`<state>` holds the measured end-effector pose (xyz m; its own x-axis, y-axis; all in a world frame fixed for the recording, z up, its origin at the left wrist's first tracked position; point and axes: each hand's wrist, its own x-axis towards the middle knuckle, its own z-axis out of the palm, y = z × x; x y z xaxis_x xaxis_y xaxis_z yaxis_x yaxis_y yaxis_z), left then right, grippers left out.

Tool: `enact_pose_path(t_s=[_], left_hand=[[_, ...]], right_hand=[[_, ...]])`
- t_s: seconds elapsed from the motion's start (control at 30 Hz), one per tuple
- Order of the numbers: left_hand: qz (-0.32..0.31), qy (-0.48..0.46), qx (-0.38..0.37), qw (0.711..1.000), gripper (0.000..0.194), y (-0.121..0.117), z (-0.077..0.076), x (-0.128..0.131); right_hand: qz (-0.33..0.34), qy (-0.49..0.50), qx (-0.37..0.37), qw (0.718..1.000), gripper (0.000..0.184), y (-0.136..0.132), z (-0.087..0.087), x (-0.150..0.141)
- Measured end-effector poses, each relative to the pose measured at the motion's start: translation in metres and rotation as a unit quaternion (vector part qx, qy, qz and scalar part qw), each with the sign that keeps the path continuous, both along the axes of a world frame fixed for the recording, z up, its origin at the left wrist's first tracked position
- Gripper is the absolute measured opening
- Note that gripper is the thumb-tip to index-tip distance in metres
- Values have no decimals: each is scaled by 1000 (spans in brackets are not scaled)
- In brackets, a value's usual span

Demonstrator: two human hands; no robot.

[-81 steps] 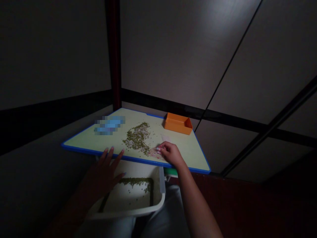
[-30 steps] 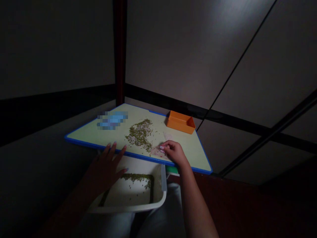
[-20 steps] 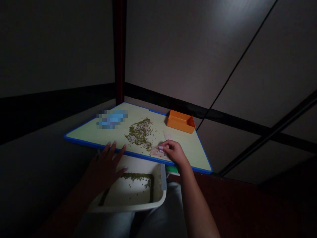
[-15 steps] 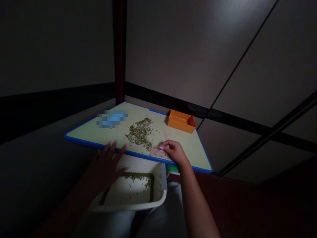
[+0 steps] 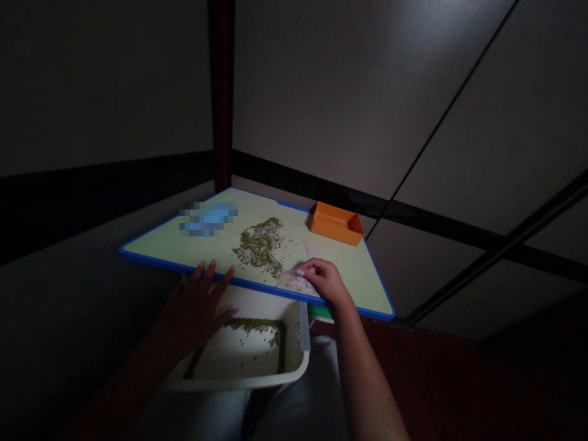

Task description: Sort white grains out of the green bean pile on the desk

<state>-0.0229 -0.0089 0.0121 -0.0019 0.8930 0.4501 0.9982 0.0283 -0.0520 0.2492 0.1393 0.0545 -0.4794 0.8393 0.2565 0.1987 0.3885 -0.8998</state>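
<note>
A pale board with a blue rim [image 5: 174, 264] carries a scatter of small green beans [image 5: 260, 246]. My right hand [image 5: 324, 281] rests on the board's near edge, fingers curled on a small clear piece [image 5: 294, 282] beside the beans. Spread flat, my left hand [image 5: 195, 307] touches the board's front edge and the rim of a white tray [image 5: 257, 382] on my lap. That tray has green beans [image 5: 255, 327] along its far side.
An orange box [image 5: 337, 223] stands at the board's far right corner. A blurred blue patch [image 5: 207, 218] lies at the far left of the board. A dark post [image 5: 221, 92] and dim wall panels stand behind. Something green [image 5: 318, 312] shows under the board.
My right hand has drawn the clear piece slightly toward the board's near edge. The left hand stays in place. The view has shifted a little.
</note>
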Motion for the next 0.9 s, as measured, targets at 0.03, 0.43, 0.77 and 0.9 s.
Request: enact_pose_path(t_s=[0.03,0.43,0.77,0.9], left_hand=[[-1,1,0,1000,66,0,0,0],[13,5,-3,1000,65,-1,1,3],[21,11,-17,1000,66,-1,3,3],[10,1,-15,1000,69,0,2,2]], right_hand=[[-3,-2,2,1000,34,0,0,0],[18,-30,24,999,27,0,1,-5],[7,-23,26,999,28,-1,1,-7],[-7,-38,34,999,27,2,-2,-8]])
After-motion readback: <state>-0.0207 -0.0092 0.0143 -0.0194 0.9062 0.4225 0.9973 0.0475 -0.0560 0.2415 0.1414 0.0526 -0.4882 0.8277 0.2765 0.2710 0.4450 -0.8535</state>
